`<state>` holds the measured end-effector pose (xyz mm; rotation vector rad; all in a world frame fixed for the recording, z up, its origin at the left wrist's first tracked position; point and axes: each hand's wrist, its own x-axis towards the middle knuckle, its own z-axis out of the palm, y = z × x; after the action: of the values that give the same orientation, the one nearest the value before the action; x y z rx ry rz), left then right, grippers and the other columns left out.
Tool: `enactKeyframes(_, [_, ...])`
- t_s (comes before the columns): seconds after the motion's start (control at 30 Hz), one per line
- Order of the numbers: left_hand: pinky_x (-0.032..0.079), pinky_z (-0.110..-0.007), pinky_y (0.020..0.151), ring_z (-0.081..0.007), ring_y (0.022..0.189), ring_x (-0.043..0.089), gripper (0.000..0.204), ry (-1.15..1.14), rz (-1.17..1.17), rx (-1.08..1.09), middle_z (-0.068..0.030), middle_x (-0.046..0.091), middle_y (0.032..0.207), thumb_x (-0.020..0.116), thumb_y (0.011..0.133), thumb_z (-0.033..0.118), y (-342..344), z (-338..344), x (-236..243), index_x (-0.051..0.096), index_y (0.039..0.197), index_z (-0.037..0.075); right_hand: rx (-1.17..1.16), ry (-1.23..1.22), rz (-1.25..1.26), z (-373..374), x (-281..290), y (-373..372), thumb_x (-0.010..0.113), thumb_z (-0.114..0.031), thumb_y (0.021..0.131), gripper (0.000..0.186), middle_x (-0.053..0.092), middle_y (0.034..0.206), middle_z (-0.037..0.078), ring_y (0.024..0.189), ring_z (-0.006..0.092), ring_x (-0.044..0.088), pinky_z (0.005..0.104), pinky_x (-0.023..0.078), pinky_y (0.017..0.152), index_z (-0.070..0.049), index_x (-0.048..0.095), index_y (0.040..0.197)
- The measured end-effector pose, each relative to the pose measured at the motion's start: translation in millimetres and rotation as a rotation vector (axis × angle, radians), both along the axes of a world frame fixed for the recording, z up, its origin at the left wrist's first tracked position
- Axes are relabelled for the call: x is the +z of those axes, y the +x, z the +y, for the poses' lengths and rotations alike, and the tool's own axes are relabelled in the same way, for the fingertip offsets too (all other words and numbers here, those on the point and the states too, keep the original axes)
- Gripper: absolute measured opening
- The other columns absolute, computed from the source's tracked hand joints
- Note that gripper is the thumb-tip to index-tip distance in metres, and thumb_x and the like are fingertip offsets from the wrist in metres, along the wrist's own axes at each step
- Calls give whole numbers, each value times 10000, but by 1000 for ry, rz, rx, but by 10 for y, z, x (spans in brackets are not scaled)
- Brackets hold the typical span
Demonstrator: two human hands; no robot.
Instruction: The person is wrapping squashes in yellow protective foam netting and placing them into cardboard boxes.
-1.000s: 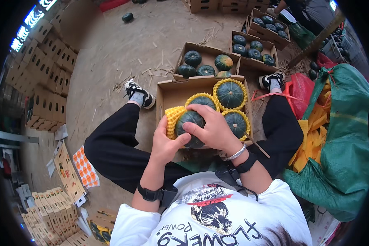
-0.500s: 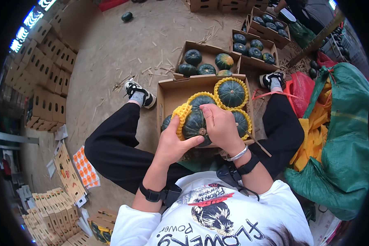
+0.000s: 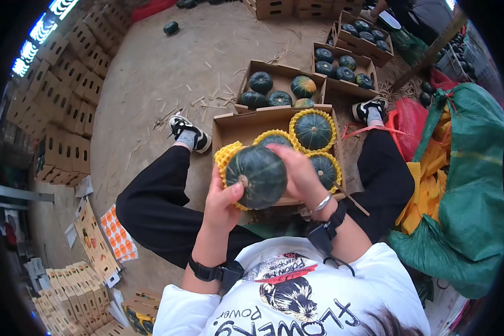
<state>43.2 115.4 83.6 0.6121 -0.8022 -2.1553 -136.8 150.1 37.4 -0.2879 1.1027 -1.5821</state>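
Note:
Between my hands is a dark green pumpkin (image 3: pixel 263 178), its stem end tilted up and toward the left. A yellow foam net (image 3: pixel 226 158) covers its left side, and a bit of yellow shows under its lower edge. My left hand (image 3: pixel 220 200) grips the net and the pumpkin from the left, thumb beside the stem. My right hand (image 3: pixel 301 175) is closed against the pumpkin's right side; some of its fingers are hidden. Beneath, an open cardboard box (image 3: pixel 225 127) holds several pumpkins in yellow nets, among them a netted pumpkin (image 3: pixel 312 131) at its far right corner.
Beyond stand further boxes of bare pumpkins (image 3: pixel 279 98). A thin stick (image 3: pixel 354 203) slants off the box's right side. On the right, a green sack (image 3: pixel 476 168) holds yellow nets (image 3: pixel 425 190). Flat boxes (image 3: pixel 61 151) are stacked at left; a sticker sheet (image 3: pixel 117 232) lies near my knee.
The pumpkin has turned, its stem swinging left, and has come up a little toward me. The net has shifted left with my left hand. My right hand has moved from its top to its right side.

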Motion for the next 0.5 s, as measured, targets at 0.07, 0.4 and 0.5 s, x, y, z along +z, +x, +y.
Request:
enactKeyframes(0.07, [442, -415, 994, -289, 1172, 534, 719, -45, 14, -30, -130, 494, 1298, 613, 805, 179, 39, 12, 20, 261, 1428, 98, 444, -231, -368, 112, 91, 233, 475, -200, 967, 306, 621, 1128, 73, 1009, 157, 595, 334, 511, 838, -29, 555, 1208])
enactKeyframes(0.4, [455, -319, 960, -179, 1117, 545, 766, -145, -154, 125, -87, 516, 1228, 732, 744, 2, 54, -65, -21, 313, 1383, 56, -117, -170, 1051, -115, 275, 129, 582, -133, 907, 125, 584, 811, 117, 743, 172, 567, 308, 443, 641, -26, 587, 972])
enactKeyframes(0.5, [446, -324, 973, -182, 1131, 535, 763, -206, -209, 196, -84, 516, 1229, 740, 751, 27, 76, -128, -107, 311, 1381, 50, -41, -195, 992, 36, 337, 149, 594, -132, 900, 141, 596, 823, 87, 743, 172, 570, 295, 449, 642, -28, 640, 983])
